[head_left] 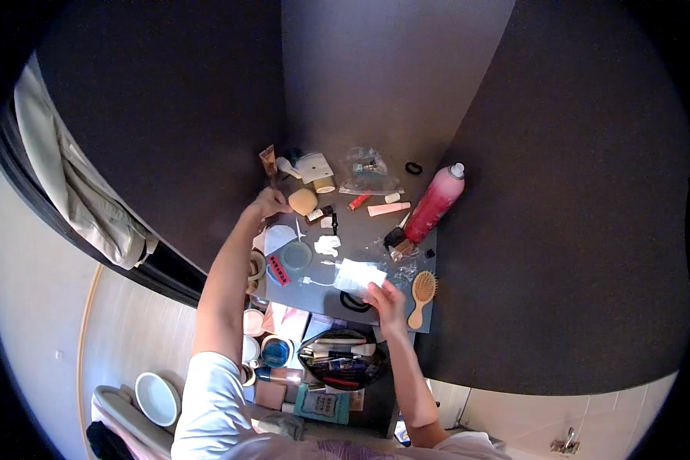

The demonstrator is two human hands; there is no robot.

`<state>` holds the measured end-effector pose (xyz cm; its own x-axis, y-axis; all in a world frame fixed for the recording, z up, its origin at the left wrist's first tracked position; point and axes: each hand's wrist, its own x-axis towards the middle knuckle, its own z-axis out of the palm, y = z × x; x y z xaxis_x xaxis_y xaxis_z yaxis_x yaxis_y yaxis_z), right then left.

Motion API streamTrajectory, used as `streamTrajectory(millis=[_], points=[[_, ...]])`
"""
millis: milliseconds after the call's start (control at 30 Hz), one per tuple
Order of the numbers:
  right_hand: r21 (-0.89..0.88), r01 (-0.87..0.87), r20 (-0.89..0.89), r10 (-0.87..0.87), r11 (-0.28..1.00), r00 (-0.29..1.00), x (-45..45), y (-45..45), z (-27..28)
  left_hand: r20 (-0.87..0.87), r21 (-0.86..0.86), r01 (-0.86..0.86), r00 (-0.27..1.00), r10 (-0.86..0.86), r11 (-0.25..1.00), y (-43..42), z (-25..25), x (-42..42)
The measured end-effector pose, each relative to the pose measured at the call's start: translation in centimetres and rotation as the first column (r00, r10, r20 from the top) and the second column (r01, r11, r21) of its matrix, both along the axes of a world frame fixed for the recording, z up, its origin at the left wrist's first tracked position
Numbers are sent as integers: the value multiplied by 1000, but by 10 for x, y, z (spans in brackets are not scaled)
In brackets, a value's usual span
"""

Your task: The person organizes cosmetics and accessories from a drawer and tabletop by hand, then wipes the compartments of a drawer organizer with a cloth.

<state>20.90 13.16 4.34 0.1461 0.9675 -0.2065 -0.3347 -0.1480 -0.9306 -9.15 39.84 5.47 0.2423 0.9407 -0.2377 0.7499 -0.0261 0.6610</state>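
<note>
My left hand (pixel 271 204) is at the far left edge of the tabletop, beside a round tan makeup sponge (pixel 303 202). Its fingers are curled together; whatever they hold, if anything, is too small to make out. A brown squeeze tube (pixel 268 159) stands just beyond it. My right hand (pixel 389 303) pinches a white sheet, perhaps a tissue or wipe (pixel 359 276), above the near part of the table. A white cable (pixel 314 282) shows beside the sheet, and a black hair tie (pixel 354 302) lies partly under my right hand.
A pink spray can (pixel 435 203) stands at the right, with a wooden hairbrush (pixel 424 297) nearer. A clear plastic bag (pixel 369 172) and a pink tube (pixel 389 209) lie farther back. Below, an open drawer holds a pouch of makeup brushes (pixel 343 359). Dark panels (pixel 560 199) flank the table.
</note>
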Motion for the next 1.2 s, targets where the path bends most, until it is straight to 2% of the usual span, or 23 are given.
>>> streamTrajectory(millis=[67, 100, 167, 200, 267, 300, 367, 433, 500, 567, 700, 767, 833, 867, 967, 1033, 1200], points=[[8, 8, 8, -8, 1000, 1000, 0, 1, 5, 120, 147, -69, 991, 52, 987, 6, -15, -7], [19, 24, -9, -24, 1000, 1000, 0, 1, 5, 116, 147, -72, 992, 55, 987, -2, -6, -7], [27, 32, -29, -32, 999, 999, 1, 1, 6, 154, 129, -287, 951, 267, 949, -24, 22, -2], [12, 53, -39, -52, 999, 998, -1, 1, 7, 147, 128, -294, 950, 275, 947, -28, 22, -4], [-11, 75, -36, -75, 997, 997, -2, 1, 12, 258, 382, -378, 920, 295, 843, -35, 23, -9], [-9, 67, -39, -67, 998, 997, -4, 1, 13, 256, 385, -383, 918, 302, 840, -42, 30, -9], [7, 60, -62, -59, 998, 996, -7, 0, 16, 439, 298, -508, 825, 356, 808, -62, 51, -2], [21, 44, -50, -43, 999, 998, -9, -1, 18, 441, 298, -528, 815, 376, 795, -74, 63, 0], [36, 39, -68, -36, 999, 997, -11, -2, 17, 525, 320, -572, 771, 361, 755, -88, 76, 2], [28, 31, -59, -29, 999, 998, -13, 0, 19, 491, 322, -570, 783, 382, 755, -102, 91, 3], [24, 32, -74, -30, 999, 997, -25, 4, 26, 773, 64, -584, 542, 330, 809, -129, 97, 7], [29, 22, -92, -19, 999, 996, -33, 7, 28, 843, -176, -513, 362, 398, 840, -152, 101, 14], [37, 13, -114, -9, 999, 993, -41, 11, 24, 858, -302, -454, 254, 446, 839, -174, 95, 26], [49, 12, -143, -5, 999, 990, -45, 13, 21, 883, -303, -402, 223, 413, 864, -179, 76, 27], [65, -32, -179, 43, 997, 983, -56, 7, 33, 814, -398, -450, 229, 534, 799, -213, 62, 50], [87, -95, -152, 108, 992, 982, -62, 1, 35, 819, -413, -444, 200, 537, 795, -226, 35, 61], [64, -152, -46, 155, 986, 987, -64, -9, 22, 816, -308, -527, 282, 505, 792, -260, 6, 77]])
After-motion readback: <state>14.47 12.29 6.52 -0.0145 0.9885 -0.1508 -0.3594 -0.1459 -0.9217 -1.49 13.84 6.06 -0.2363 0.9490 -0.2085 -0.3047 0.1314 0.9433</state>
